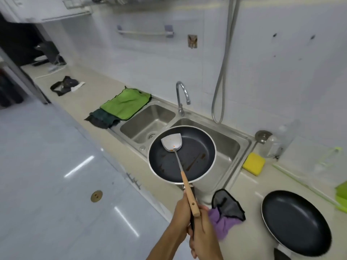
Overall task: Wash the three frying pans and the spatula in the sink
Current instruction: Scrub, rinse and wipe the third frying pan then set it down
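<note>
1. My left hand [181,214] and right hand [203,233] both grip the frying pan [182,156] handle.
2. I hold the pan above the sink [231,147].
3. The spatula [171,142] rests in it.
4. A second pan [296,222] sits on the surface [249,239].

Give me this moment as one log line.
both hands: left hand, right hand carry pan with spatula | over sink | tap off

Both hands, left hand [181,218] and right hand [203,233], clasped together around the black handle of a dark frying pan [182,154] held over the double sink [232,147]. Spatula [172,142] (wooden handle, metal blade) lying in the pan. Second frying pan [295,222] resting on the counter [249,184], right. Yellow sponge [253,163] beside the sink.
</note>
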Available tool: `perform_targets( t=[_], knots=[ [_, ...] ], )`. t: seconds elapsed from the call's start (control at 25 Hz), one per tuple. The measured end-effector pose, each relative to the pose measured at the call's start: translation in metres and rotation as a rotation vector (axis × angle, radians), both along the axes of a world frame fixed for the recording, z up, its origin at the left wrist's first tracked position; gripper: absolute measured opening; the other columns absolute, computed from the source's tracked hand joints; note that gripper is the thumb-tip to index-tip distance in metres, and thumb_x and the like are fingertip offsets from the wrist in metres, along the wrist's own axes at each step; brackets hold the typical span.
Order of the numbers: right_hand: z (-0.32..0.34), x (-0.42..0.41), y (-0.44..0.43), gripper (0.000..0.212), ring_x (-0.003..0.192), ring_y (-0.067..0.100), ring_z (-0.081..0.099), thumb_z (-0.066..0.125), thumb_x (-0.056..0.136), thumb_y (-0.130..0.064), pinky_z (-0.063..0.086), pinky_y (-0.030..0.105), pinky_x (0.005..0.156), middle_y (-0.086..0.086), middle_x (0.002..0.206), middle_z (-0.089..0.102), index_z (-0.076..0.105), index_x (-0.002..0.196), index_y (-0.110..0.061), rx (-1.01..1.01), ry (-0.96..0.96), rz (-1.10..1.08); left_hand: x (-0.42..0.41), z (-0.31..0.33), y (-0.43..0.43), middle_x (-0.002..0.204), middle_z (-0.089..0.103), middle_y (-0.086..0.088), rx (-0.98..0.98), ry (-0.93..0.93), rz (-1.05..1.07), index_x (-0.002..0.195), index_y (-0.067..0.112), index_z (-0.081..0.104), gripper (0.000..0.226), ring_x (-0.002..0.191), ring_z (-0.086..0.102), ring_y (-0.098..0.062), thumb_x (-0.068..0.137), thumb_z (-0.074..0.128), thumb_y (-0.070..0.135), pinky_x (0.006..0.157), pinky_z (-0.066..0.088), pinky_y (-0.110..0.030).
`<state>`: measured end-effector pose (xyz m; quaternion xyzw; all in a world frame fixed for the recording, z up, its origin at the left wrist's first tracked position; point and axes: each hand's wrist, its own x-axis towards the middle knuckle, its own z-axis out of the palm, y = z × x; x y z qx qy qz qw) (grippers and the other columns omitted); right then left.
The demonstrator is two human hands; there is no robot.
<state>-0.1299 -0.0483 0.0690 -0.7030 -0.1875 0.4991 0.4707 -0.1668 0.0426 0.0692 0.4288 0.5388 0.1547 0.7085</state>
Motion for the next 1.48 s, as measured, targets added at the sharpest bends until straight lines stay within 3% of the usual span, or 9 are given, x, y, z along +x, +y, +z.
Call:
perform_targets(
  t=[0.08, 0.16, 0.36, 0.44, 0.56, 0.84, 1.16, 1.28, 1.48],
  knots=[
    [-0.009, 0.005, 0.040, 0.047, 0.068, 0.024, 0.068, 0.025, 0.099, -0.062, 0.053, 0.038, 0.070, 0.005, 0.076, 0.068, 0.058, 0.116, -0.033, -0.050, -0.072, -0.034, 0.009, -0.008, 0.036, 0.096, 0.080, -0.021, -0.038, -0.013, -0.050, 0.082, 0.010, 0.063, 0.060, 0.081, 0.075, -0.023, 0.108, 0.031, 0.055, 0.087, 0.058, -0.040],
    [-0.016, 0.012, 0.073, 0.027, 0.052, 0.018, 0.064, 0.021, 0.103, -0.055, 0.049, 0.029, 0.053, 0.001, 0.066, 0.067, 0.047, 0.110, -0.054, -0.088, -0.148, -0.054, 0.017, -0.018, 0.073, 0.095, 0.080, -0.019, -0.069, -0.004, -0.117, 0.081, 0.010, 0.061, 0.060, 0.080, 0.075, -0.024, 0.108, 0.032, 0.056, 0.086, 0.057, -0.040],
    [-0.036, 0.014, 0.161, 0.025, 0.044, 0.018, 0.044, 0.023, 0.105, -0.051, 0.035, 0.029, 0.045, 0.003, 0.064, 0.055, 0.045, 0.114, -0.060, -0.116, -0.077, -0.211, 0.030, -0.059, 0.175, 0.096, 0.079, -0.021, -0.175, 0.032, -0.244, 0.063, 0.017, 0.072, 0.070, 0.076, 0.072, -0.028, 0.104, 0.039, 0.064, 0.058, 0.052, -0.032],
    [-0.047, 0.013, 0.193, 0.025, 0.042, 0.018, 0.046, 0.024, 0.105, -0.050, 0.037, 0.028, 0.042, 0.003, 0.062, 0.056, 0.043, 0.114, -0.064, -0.134, -0.120, -0.269, 0.035, -0.073, 0.212, 0.092, 0.078, -0.021, -0.201, 0.067, -0.291, 0.074, 0.013, 0.074, 0.071, 0.075, 0.070, -0.028, 0.103, 0.037, 0.065, 0.059, 0.051, -0.034],
    [-0.058, 0.008, 0.231, 0.027, 0.042, 0.020, 0.048, 0.025, 0.108, -0.044, 0.039, 0.030, 0.042, 0.004, 0.058, 0.057, 0.048, 0.122, -0.047, -0.151, -0.104, -0.296, 0.036, -0.085, 0.250, 0.081, 0.080, -0.011, -0.244, 0.140, -0.375, 0.094, 0.005, 0.076, 0.078, 0.076, 0.073, -0.025, 0.104, 0.028, 0.065, 0.065, 0.054, -0.036],
    [-0.078, 0.011, 0.281, 0.024, 0.048, 0.018, 0.053, 0.033, 0.109, -0.028, 0.045, 0.033, 0.049, 0.000, 0.058, 0.060, 0.052, 0.122, -0.036, -0.152, -0.119, -0.351, 0.046, -0.108, 0.297, 0.084, 0.080, -0.009, -0.343, 0.191, -0.446, 0.076, 0.010, 0.084, 0.089, 0.077, 0.071, -0.024, 0.105, 0.021, 0.066, 0.072, 0.054, -0.036],
    [-0.096, 0.010, 0.309, 0.033, 0.063, 0.007, 0.069, 0.050, 0.103, -0.024, 0.054, 0.022, 0.060, -0.001, 0.073, 0.072, 0.046, 0.127, -0.046, -0.271, -0.142, -0.442, 0.054, -0.126, 0.320, 0.071, 0.075, -0.010, -0.388, 0.165, -0.453, 0.081, 0.000, 0.080, 0.088, 0.061, 0.068, -0.020, 0.109, 0.020, 0.058, 0.064, 0.056, -0.027],
    [-0.099, 0.016, 0.305, 0.036, 0.075, 0.005, 0.071, 0.056, 0.099, -0.036, 0.056, 0.020, 0.068, -0.007, 0.086, 0.073, 0.043, 0.131, -0.049, -0.294, -0.133, -0.383, 0.057, -0.131, 0.318, 0.063, 0.070, -0.012, -0.384, 0.119, -0.468, 0.072, -0.001, 0.079, 0.089, 0.056, 0.065, -0.020, 0.109, 0.021, 0.056, 0.054, 0.055, -0.024],
    [-0.085, 0.050, 0.272, 0.059, 0.086, 0.028, 0.075, 0.077, 0.066, -0.074, 0.063, 0.051, 0.078, 0.006, 0.093, 0.076, 0.066, 0.107, -0.033, -0.262, -0.004, -0.366, 0.056, -0.139, 0.315, 0.083, 0.078, -0.020, -0.377, 0.057, -0.395, 0.103, -0.013, 0.074, 0.083, 0.071, 0.071, -0.029, 0.109, 0.026, 0.054, 0.065, 0.061, -0.031]
  ],
)
